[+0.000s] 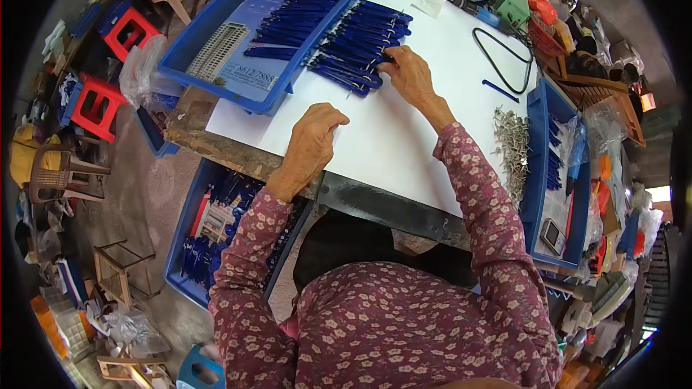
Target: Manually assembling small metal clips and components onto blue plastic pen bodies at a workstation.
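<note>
A row of slim dark-blue pen-like pieces [360,45] lies side by side on the white tabletop, next to the blue tray. More such pieces [297,23] are inside the tray [268,104]. At the right ends of the row, the thumb and forefinger of my right hand [412,78] close around one piece; its end is mostly covered by my fingers. My left hand [311,140] rests near the table's front left edge, below the tray. Its fingers are curled in, and the palm side is hidden.
To the right lie a heap of small silvery metal parts [512,145], a black loop [497,57] and a single blue stick [500,91]. Another blue tray [535,173] stands at the right edge. A blue crate [189,223] sits below left; red stools [95,104] stand on the floor.
</note>
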Demonstrator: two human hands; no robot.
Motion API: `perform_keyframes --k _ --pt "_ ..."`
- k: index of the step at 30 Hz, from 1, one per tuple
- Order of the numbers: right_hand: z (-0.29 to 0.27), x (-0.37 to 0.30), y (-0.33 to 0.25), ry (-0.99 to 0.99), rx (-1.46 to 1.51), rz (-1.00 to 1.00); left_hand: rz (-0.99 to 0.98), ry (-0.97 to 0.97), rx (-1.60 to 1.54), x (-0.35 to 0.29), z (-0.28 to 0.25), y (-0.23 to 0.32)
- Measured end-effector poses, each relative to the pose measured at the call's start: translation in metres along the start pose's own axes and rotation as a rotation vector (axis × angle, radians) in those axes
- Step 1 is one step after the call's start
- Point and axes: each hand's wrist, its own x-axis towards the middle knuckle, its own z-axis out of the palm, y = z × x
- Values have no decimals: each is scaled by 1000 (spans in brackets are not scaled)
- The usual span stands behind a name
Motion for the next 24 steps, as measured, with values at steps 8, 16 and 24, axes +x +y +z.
perform_keyframes --k 8,16,24 --pt "-18 -29 2 134 133 23 -248 151 -204 35 -71 10" --pt "-68 -81 -70 0 446 -60 -158 -257 469 95 -82 -124" --pt "-97 -149 -56 36 379 25 89 -347 494 94 -70 -180"
